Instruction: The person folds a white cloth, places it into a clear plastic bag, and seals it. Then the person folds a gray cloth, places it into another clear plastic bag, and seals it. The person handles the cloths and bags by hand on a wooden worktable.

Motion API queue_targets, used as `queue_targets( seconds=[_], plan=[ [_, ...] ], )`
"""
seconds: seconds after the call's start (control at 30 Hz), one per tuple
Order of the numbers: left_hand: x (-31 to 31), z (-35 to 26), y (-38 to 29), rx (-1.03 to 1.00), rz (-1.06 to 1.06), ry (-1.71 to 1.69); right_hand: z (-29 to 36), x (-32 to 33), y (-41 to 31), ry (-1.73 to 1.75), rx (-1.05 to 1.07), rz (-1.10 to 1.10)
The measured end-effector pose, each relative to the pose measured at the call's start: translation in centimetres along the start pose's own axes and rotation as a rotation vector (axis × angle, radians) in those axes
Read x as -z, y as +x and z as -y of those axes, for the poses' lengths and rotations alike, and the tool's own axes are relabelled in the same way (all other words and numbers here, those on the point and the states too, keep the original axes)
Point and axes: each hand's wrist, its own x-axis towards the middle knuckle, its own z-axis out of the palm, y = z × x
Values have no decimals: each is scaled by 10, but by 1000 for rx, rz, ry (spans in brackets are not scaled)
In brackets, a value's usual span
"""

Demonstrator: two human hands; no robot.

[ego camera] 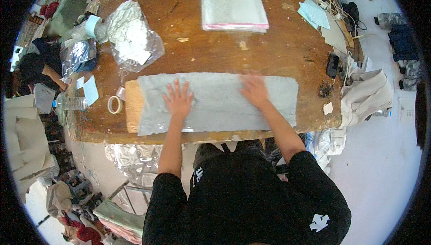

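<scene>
A long piece of grey fabric (215, 110) lies flat near the front edge of the wooden table (188, 49). Under its left end shows a light wooden board (132, 107). My left hand (178, 102) rests on the left part of the fabric, palm down with fingers spread. Over the fabric's right half is my right hand (255, 90), blurred, its fingertips near the far edge. Whether it touches the cloth cannot be made out. Neither hand grips anything. A glossy strip, perhaps clear plastic, shows at the fabric's near edge.
Beyond the fabric lies a stack of clear plastic bags (234, 6). At left are a bag of white pieces (129, 36), a tape roll (115, 105) and a plastic bottle (72, 103). A black phone-like object (332, 65) and draped cloth (365, 93) are right. Another person (33, 66) is far left.
</scene>
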Motion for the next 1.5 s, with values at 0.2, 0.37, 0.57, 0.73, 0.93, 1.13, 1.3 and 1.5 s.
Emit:
queue_targets(
  seconds=[0.2,0.37,0.57,0.73,0.93,1.13,1.3,1.5],
  plan=[
    [-7,-22,1,91,9,47,-166,24,-147,-211,-417,-66],
    [-20,-215,-71,-386,111,-495,-203,27,-85,41,-243,-54],
    [-53,-363,-146,-709,167,-406,-234,40,-25,335,-52,479],
    [-57,-345,-149,-449,388,-892,-205,65,-2,338,-33,901],
    [-52,-250,-166,947,207,-1737,-70,79,49,890,196,741],
    [-27,-148,-133,912,-439,-1636,40,36,51,662,507,419],
    [-6,-126,-135,876,-378,-1063,-2,35,3,80,846,213],
    [3,-79,-126,281,-226,-163,16,41,2,-315,801,345]
  ],
)
